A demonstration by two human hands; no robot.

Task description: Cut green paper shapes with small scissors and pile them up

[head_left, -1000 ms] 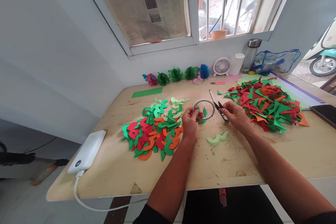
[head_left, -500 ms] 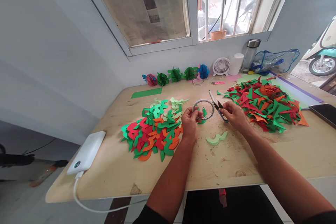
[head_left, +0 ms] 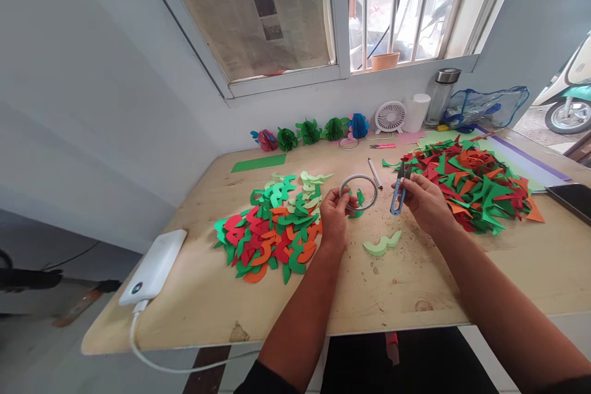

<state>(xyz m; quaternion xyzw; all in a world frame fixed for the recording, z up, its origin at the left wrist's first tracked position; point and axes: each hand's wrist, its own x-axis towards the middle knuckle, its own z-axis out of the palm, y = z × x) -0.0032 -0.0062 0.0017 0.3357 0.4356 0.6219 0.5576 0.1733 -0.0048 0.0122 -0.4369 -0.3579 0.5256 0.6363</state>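
Note:
My left hand [head_left: 335,214] pinches a thin grey wire ring [head_left: 376,186] by its left side, above the wooden table. In my right hand [head_left: 423,202] is a pair of blue thread snips [head_left: 396,199], its dark blades pointing up and away from me. The snips and the ring are apart. Through the ring a cut green paper piece [head_left: 360,197] shows on the table. A light green wavy paper piece [head_left: 381,244] lies below and between my hands. Just beyond them rests a white pen [head_left: 375,173].
Left is a heap of curved paper cutouts [head_left: 272,234]; right, a pile of paper scraps [head_left: 480,184]. A white power bank [head_left: 154,268] sits at the left edge, a phone [head_left: 572,200] at the right. Paper ornaments [head_left: 307,131], pink snips [head_left: 383,146] and a fan [head_left: 390,117] stand or lie along the back.
My right hand has moved right with the blue snips, away from the ring and pen, and the snips have turned more upright. My left hand keeps the ring nearly still.

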